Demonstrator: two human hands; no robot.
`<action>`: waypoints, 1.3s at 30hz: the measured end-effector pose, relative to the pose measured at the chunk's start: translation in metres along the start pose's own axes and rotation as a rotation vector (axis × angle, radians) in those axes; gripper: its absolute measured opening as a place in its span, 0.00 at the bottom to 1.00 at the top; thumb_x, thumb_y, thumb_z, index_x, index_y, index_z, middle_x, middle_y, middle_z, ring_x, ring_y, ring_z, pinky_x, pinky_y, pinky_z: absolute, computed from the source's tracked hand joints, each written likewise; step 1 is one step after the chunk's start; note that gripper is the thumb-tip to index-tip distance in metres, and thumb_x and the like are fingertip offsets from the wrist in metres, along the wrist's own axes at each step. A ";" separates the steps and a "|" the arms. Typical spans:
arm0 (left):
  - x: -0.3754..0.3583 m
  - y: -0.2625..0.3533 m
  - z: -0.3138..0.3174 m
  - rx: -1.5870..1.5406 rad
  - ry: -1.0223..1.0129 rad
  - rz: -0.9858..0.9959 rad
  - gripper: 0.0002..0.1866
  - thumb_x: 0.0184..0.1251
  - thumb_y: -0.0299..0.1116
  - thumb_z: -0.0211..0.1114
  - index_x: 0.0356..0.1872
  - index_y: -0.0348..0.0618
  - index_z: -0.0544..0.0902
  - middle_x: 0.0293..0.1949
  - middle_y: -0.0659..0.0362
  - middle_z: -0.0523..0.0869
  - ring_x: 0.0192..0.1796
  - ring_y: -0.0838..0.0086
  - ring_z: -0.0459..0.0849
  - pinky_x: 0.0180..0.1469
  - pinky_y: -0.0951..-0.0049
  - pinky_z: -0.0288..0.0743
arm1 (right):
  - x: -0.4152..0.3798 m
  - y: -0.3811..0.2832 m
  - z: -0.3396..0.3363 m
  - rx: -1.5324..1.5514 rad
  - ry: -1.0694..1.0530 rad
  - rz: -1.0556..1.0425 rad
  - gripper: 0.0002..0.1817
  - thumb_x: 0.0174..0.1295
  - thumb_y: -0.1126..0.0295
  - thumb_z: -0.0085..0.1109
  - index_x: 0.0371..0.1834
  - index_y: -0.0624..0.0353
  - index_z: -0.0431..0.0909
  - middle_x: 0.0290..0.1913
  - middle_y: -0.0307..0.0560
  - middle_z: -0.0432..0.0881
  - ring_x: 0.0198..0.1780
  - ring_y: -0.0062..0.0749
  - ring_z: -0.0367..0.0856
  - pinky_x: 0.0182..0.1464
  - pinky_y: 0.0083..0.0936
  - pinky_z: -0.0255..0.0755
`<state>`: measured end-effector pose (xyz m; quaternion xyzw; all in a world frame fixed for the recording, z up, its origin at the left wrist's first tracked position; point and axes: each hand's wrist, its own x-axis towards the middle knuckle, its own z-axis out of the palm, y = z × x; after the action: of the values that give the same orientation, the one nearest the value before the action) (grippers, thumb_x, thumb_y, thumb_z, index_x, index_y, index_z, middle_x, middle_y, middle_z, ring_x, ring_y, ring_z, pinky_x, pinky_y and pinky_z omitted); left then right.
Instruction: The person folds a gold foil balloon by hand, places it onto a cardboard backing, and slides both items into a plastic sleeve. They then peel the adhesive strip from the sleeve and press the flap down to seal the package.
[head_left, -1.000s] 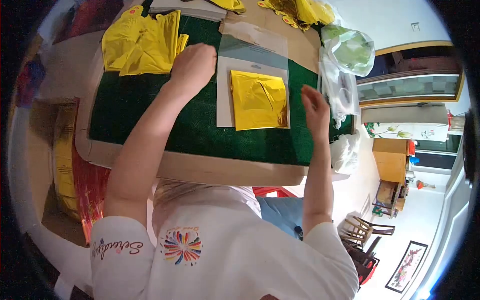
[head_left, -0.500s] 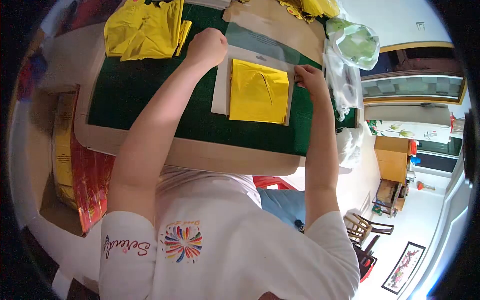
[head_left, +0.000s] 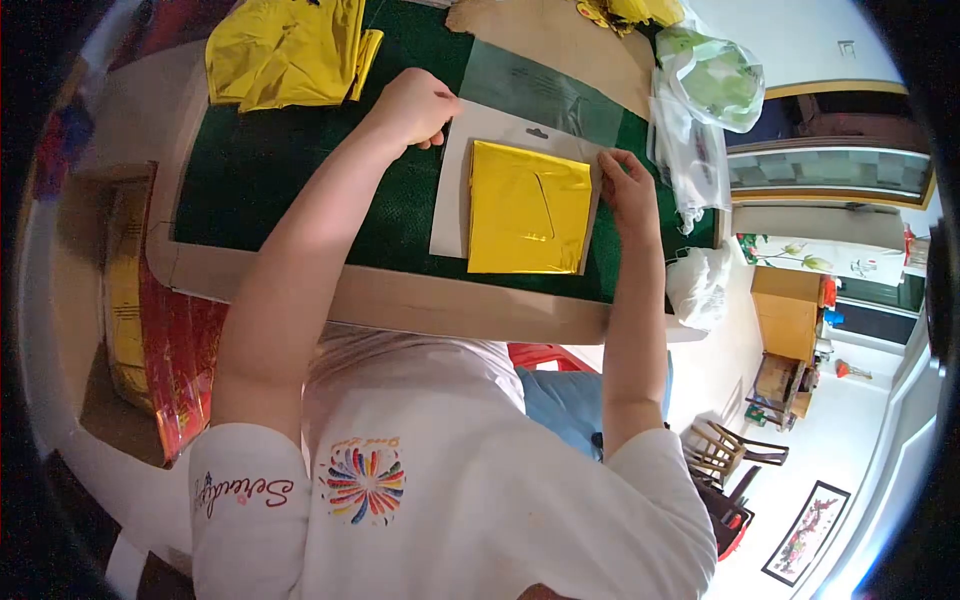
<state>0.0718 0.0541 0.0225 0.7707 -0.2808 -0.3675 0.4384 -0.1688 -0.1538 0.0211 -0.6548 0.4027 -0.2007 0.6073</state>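
Note:
A folded yellow foil packet (head_left: 530, 207) lies flat on a white card (head_left: 452, 205) with a hang slot. A clear plastic bag (head_left: 545, 90) stretches past the card's far edge, over green matting; the card and packet seem to be inside it. My left hand (head_left: 412, 108) is closed in a pinch at the bag's left edge, near the card's far left corner. On the opposite side, my right hand (head_left: 628, 188) pinches the bag's right edge between thumb and fingers, beside the packet.
A larger yellow foil stack (head_left: 285, 55) lies at the table's far left. Brown cardboard (head_left: 560, 40) and more yellow pieces (head_left: 630, 12) are at the back. A white-green plastic bag (head_left: 712, 85) hangs at the right edge. An open carton (head_left: 125, 300) stands lower left.
The bag, with the card and packet, has shifted toward my body and slightly right. Both hands have moved nearer along with it, still at its two sides.

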 end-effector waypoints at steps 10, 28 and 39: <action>-0.037 0.002 0.012 -0.168 -0.064 -0.019 0.13 0.68 0.31 0.57 0.40 0.29 0.83 0.33 0.54 0.87 0.21 0.75 0.84 0.19 0.79 0.73 | -0.032 0.000 -0.008 0.001 0.026 0.046 0.06 0.66 0.68 0.61 0.42 0.55 0.77 0.29 0.29 0.76 0.26 0.12 0.72 0.29 0.12 0.65; -0.043 0.004 0.030 0.872 0.180 0.803 0.08 0.55 0.25 0.63 0.37 0.38 0.79 0.42 0.54 0.79 0.49 0.63 0.79 0.49 0.65 0.80 | -0.117 -0.010 0.060 -1.009 -0.257 -0.828 0.23 0.61 0.71 0.60 0.62 0.55 0.75 0.67 0.53 0.70 0.69 0.50 0.66 0.71 0.47 0.55; -0.033 0.007 0.026 0.960 0.143 0.931 0.03 0.57 0.26 0.61 0.30 0.38 0.81 0.37 0.55 0.80 0.46 0.64 0.82 0.45 0.67 0.82 | -0.117 -0.004 0.060 -1.011 -0.310 -0.778 0.24 0.64 0.68 0.57 0.64 0.53 0.73 0.69 0.54 0.67 0.72 0.50 0.62 0.73 0.50 0.50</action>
<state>0.0308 0.0636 0.0304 0.7009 -0.6865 0.0777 0.1772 -0.1919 -0.0260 0.0405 -0.9787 0.0889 -0.0949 0.1587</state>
